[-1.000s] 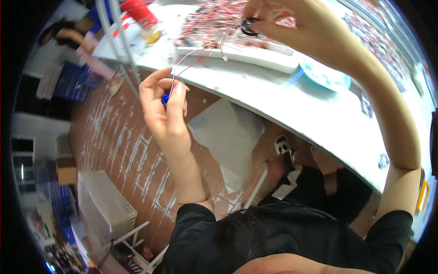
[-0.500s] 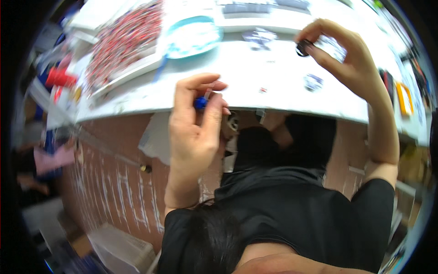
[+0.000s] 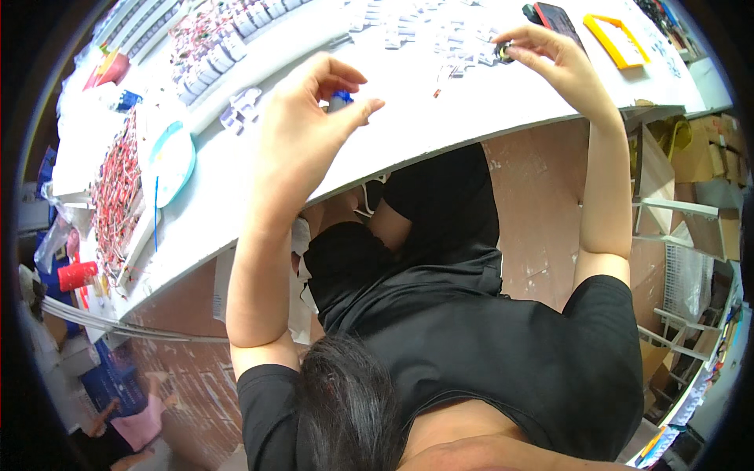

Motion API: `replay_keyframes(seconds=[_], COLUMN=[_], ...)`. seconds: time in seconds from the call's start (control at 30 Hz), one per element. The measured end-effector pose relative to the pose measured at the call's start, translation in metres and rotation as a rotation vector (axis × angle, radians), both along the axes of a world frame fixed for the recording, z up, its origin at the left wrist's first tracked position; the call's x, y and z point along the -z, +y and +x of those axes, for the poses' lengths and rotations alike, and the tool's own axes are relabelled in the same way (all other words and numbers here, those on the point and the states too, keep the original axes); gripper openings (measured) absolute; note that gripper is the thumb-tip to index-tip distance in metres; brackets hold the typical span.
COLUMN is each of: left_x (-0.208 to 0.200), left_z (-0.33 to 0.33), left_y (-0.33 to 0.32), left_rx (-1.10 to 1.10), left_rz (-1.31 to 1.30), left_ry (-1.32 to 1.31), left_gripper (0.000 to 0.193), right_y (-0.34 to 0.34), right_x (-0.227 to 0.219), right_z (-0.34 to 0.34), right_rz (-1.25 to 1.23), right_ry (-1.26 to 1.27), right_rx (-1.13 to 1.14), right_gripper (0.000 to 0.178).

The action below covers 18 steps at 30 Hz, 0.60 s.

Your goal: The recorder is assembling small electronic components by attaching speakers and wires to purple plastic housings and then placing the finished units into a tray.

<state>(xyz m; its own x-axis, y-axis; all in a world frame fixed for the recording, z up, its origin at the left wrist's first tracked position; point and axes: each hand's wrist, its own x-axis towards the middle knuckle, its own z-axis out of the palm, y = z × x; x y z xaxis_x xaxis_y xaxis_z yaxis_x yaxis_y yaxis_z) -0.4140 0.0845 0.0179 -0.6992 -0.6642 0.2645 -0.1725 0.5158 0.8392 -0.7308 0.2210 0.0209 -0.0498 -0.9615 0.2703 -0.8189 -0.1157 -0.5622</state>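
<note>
My left hand (image 3: 294, 129) is over the table, its fingers curled round a small part with a blue cap (image 3: 339, 99) and a greyish body. To the right, my right hand (image 3: 559, 69) pinches a small dark round piece (image 3: 503, 52) between thumb and fingertips. That piece is just beside a group of small white-and-grey parts (image 3: 463, 51) on the tabletop. A tiny red piece (image 3: 437, 93) lies between my two hands, nearer the right one.
At left, a tray (image 3: 140, 247) holds many red-and-white wired pieces, beside a light-blue dish (image 3: 188, 161) with a blue stick (image 3: 155, 216). Rows of white cylinders (image 3: 206, 72) stand farther back. An orange frame (image 3: 616, 41) and a red-and-black device (image 3: 556, 22) lie far right.
The view has swung, so the table now slants and more of its right side shows. My left hand reaches farther over the table. Both hands keep their small pieces.
</note>
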Motion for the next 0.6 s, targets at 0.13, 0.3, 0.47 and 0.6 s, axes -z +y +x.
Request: replay_keyframes(seconds=[0.13,0.3,0.47,0.6], left_x=[0.025,0.047,0.074,0.075], left_z=[-0.013,-0.037,-0.037,-0.045], left_y=[0.031,0.047,0.044,0.048], left_rx=[-0.065,0.001,-0.031,0.003], left_rz=[-0.217,-0.398,-0.595,-0.688], left_ry=[-0.168,-0.123,0.013,0.018], left_gripper=[0.018,0.013,0.024,0.027], right_y=[0.011,0.016,0.023,0.024], right_x=[0.034,0.051,0.052,0.059], right_z=[0.014,0.005,-0.021,-0.095], right_rz=[0.051,0.018,-0.342,-0.464], right_ry=[0.07,0.094,0.091,0.512], right_rx=[0.091,0.259,0.451,0.762], right_gripper=[0.025,0.027,0.027,0.033])
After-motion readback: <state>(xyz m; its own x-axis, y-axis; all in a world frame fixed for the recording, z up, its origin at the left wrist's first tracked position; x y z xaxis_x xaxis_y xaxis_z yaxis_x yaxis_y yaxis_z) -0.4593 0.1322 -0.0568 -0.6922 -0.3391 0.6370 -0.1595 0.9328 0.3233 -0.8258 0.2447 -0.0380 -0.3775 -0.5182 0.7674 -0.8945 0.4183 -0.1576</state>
